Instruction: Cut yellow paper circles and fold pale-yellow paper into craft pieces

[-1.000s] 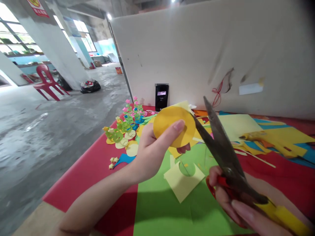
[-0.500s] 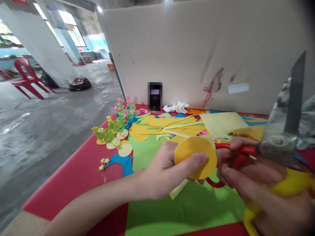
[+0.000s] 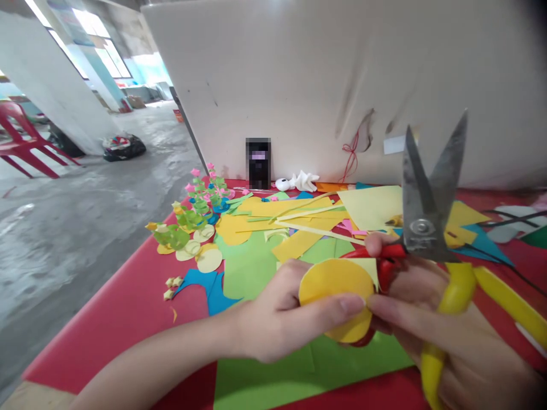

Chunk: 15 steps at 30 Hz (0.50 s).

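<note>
My left hand [image 3: 290, 313] pinches a yellow paper circle [image 3: 331, 273], its thumb lying across the front. Behind the circle, a corner of pale yellow paper [image 3: 370, 266] shows. My right hand [image 3: 444, 324] holds scissors [image 3: 423, 228] with red and yellow handles; their blades point upward and stand apart. A right fingertip touches or nearly touches the circle's right edge. Part of the red handle is hidden behind the circle. Below both hands lies a green paper sheet [image 3: 265, 376].
Paper strips and yellow scraps [image 3: 294, 213] cover the back of the red table [image 3: 111, 324]. At its left are paper star decorations [image 3: 205, 193], pale paper circles [image 3: 209, 259] and a blue scrap [image 3: 213, 290]. A pale board [image 3: 265, 74] stands behind, with a blurred dark object [image 3: 258, 165] against it.
The scissors have swung left and now show two spread blades. My right fingers have come to the circle's edge. The view has shifted slightly right.
</note>
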Each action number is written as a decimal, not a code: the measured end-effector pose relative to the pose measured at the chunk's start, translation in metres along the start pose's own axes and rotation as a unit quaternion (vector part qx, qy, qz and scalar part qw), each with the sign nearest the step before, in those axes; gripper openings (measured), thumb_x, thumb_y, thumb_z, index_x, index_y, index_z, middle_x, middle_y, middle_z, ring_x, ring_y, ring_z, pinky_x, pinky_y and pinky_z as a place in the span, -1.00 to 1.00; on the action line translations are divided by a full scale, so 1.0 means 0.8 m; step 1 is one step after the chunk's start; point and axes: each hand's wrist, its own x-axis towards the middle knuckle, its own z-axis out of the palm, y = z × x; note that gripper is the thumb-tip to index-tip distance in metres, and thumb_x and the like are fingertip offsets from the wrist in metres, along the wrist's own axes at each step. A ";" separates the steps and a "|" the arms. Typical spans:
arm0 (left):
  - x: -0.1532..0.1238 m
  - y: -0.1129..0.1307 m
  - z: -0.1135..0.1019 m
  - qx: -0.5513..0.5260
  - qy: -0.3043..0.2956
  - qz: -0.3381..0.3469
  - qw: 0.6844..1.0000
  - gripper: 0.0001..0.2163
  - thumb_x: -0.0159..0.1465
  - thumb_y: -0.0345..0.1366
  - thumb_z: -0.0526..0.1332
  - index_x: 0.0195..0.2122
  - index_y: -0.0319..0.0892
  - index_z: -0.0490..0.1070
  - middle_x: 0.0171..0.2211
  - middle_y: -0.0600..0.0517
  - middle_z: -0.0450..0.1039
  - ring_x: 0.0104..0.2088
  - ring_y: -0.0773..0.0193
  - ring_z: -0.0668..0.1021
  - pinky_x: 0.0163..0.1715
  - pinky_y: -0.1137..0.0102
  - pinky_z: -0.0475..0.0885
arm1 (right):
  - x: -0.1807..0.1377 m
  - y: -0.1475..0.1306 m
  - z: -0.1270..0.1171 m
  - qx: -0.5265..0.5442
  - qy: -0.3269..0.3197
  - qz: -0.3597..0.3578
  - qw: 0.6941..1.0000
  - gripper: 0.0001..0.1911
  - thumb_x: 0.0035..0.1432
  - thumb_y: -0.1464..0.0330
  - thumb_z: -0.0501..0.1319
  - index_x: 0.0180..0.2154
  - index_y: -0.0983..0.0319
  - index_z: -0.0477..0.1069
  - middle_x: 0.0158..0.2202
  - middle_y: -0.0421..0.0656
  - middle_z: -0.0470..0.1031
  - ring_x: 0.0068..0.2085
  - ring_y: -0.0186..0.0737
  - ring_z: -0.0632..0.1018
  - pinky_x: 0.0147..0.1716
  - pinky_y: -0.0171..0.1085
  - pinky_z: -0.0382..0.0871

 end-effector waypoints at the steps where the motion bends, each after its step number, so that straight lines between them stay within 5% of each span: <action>1: 0.000 -0.001 0.000 0.001 -0.004 0.001 1.000 -0.76 0.27 -0.27 0.06 -0.54 -0.23 0.22 -0.58 0.10 0.20 -0.57 0.47 0.28 -0.62 0.58 0.22 | -0.001 0.000 0.000 0.008 0.002 0.008 1.000 -0.95 -0.03 0.23 0.31 -0.43 -0.11 0.50 -0.25 -0.33 0.53 -0.12 -0.20 0.53 -0.11 -0.38 0.43; 5: -0.001 -0.001 0.000 -0.003 -0.007 0.003 1.000 -0.76 0.25 -0.29 0.06 -0.55 -0.24 0.22 -0.59 0.10 0.20 -0.59 0.48 0.28 -0.65 0.59 0.21 | 0.000 -0.001 0.002 0.018 0.023 0.024 0.999 -0.86 -0.10 0.25 0.35 -0.38 -0.07 0.50 -0.29 -0.28 0.52 -0.15 -0.16 0.53 -0.21 -0.37 0.49; 10: -0.002 0.000 0.005 -0.117 0.029 -0.055 0.991 -0.82 0.22 -0.30 0.12 -0.51 -0.25 0.32 -0.56 0.08 0.27 -0.57 0.49 0.31 -0.66 0.63 0.24 | -0.002 -0.006 0.000 0.021 0.002 0.019 1.000 -0.95 -0.01 0.26 0.30 -0.45 -0.08 0.49 -0.54 -0.33 0.40 -0.52 -0.36 0.49 -0.57 -0.54 0.45; 15: -0.003 -0.001 0.007 -0.191 0.043 -0.125 0.973 -0.79 0.16 -0.26 0.21 -0.54 -0.28 0.37 -0.60 0.06 0.31 -0.62 0.48 0.35 -0.69 0.62 0.27 | -0.002 -0.017 0.001 -0.011 0.006 0.003 1.000 -0.93 0.06 0.26 0.23 -0.45 -0.04 0.47 -0.55 -0.28 0.34 -0.50 -0.31 0.46 -0.47 -0.46 0.47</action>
